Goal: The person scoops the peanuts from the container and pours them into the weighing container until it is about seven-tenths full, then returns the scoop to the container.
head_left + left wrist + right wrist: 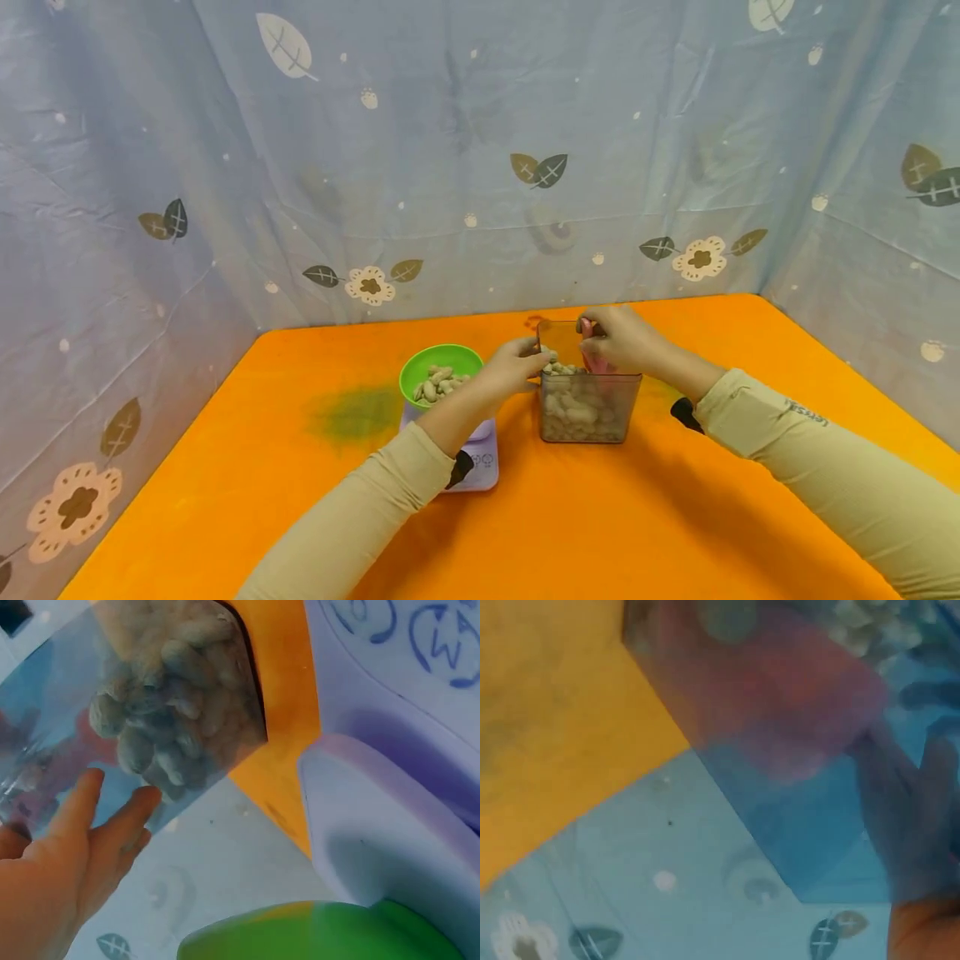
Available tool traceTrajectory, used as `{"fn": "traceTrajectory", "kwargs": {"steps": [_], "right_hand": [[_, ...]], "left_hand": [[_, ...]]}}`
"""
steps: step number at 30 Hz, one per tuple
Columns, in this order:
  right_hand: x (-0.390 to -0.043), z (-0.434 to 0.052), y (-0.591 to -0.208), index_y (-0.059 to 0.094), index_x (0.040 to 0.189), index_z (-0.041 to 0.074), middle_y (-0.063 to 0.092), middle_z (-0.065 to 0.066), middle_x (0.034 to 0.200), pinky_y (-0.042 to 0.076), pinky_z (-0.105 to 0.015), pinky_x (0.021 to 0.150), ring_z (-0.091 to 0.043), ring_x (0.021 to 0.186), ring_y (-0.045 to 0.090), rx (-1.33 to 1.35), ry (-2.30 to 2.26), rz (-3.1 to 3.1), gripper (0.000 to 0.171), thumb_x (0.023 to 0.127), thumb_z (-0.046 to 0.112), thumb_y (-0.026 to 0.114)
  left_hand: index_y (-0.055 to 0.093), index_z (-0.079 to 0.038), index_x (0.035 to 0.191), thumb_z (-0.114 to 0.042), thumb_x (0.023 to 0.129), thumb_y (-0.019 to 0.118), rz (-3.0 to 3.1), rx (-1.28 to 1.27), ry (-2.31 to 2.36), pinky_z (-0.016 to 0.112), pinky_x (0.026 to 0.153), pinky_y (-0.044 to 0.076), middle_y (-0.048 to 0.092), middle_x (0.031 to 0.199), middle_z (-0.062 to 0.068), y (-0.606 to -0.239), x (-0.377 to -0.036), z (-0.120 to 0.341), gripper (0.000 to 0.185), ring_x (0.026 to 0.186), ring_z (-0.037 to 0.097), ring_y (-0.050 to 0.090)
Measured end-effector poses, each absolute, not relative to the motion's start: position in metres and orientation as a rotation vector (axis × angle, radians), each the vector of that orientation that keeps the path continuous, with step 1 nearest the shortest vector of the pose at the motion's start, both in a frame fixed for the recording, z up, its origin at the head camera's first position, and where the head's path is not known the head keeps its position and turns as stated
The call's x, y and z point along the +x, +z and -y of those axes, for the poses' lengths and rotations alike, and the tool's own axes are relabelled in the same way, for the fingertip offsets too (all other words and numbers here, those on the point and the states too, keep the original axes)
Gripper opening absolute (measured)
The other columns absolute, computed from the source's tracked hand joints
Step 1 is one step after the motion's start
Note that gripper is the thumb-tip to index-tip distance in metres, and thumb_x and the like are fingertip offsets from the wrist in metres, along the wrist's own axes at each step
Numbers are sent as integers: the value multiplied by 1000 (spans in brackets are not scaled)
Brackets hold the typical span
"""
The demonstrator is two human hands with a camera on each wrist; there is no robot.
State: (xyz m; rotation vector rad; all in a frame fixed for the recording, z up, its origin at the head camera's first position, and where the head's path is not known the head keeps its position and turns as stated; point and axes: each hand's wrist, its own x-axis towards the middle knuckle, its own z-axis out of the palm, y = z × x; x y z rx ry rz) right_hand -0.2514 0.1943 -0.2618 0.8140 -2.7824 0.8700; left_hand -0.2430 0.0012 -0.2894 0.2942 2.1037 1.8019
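My right hand (618,337) grips a pink-red scoop (595,360) that is down inside a clear grey plastic bin (632,390). Unshelled peanuts (577,412) fill the lower part of the bin. Its blurred pink shape shows through the bin wall in the right wrist view. At the bin's left side, my left hand (513,367) touches the wall with fingers (94,784) mostly straight. Left of the bin, a green bowl (450,352) with some peanuts (435,386) sits on a lilac kitchen scale (486,467), partly hidden by my left arm.
An orange cloth (585,517) covers the table, with a greenish stain (356,414) left of the scale. Pale blue patterned curtains (465,167) hang behind it and on both sides. Black straps or mounts show at both wrists.
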Motion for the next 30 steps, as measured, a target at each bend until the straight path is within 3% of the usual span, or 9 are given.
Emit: {"fn": "traceTrajectory", "kwargs": {"steps": [3, 8, 15, 19, 25, 30], "right_hand": [[-254, -195, -267, 60, 96, -11, 67, -18, 85, 56, -32, 56, -31, 78, 69, 764, 996, 2770, 10, 89, -5, 64], [-253, -204, -265, 57, 108, -19, 69, -25, 85, 59, -37, 53, -29, 70, 68, 648, 1324, 2734, 20, 92, -7, 59], [-251, -205, -267, 55, 115, -17, 69, -27, 92, 60, -39, 58, -27, 71, 69, 550, 1461, 2726, 25, 96, -1, 58], [-251, -203, -270, 51, 116, -18, 70, -21, 91, 60, -33, 57, -18, 70, 70, 496, 1622, 2648, 26, 96, -1, 56], [-249, -213, -270, 43, 120, -17, 71, -1, 85, 59, -26, 61, -9, 74, 70, 373, 1988, 2456, 27, 100, 0, 50], [-250, -226, -270, 49, 112, -7, 72, -3, 81, 58, -23, 60, -12, 75, 71, 311, 2296, 2254, 15, 100, 2, 51]], "left_hand": [[29, 4, 150, -9, 104, 44, -2091, 301, 1807, 48, 102, 45, 47, 141, 23, -289, -243, -3, 50, 130, 37, 45], [28, 4, 150, -7, 105, 41, -2037, 289, 1850, 48, 104, 43, 47, 142, 22, -287, -241, -5, 48, 132, 35, 42], [27, 6, 150, -5, 105, 40, -2003, 264, 1885, 51, 106, 40, 37, 148, 25, -289, -241, -3, 48, 135, 38, 38], [26, 6, 150, -5, 105, 40, -2016, 255, 1879, 51, 106, 39, 35, 149, 25, -289, -241, -2, 49, 136, 39, 36], [27, 7, 149, -4, 104, 41, -2022, 253, 1892, 52, 106, 39, 36, 148, 26, -290, -241, -2, 48, 136, 39, 35], [28, 5, 150, -6, 105, 41, -2028, 240, 1871, 49, 106, 41, 38, 148, 24, -290, -241, -2, 48, 136, 38, 37]]}}
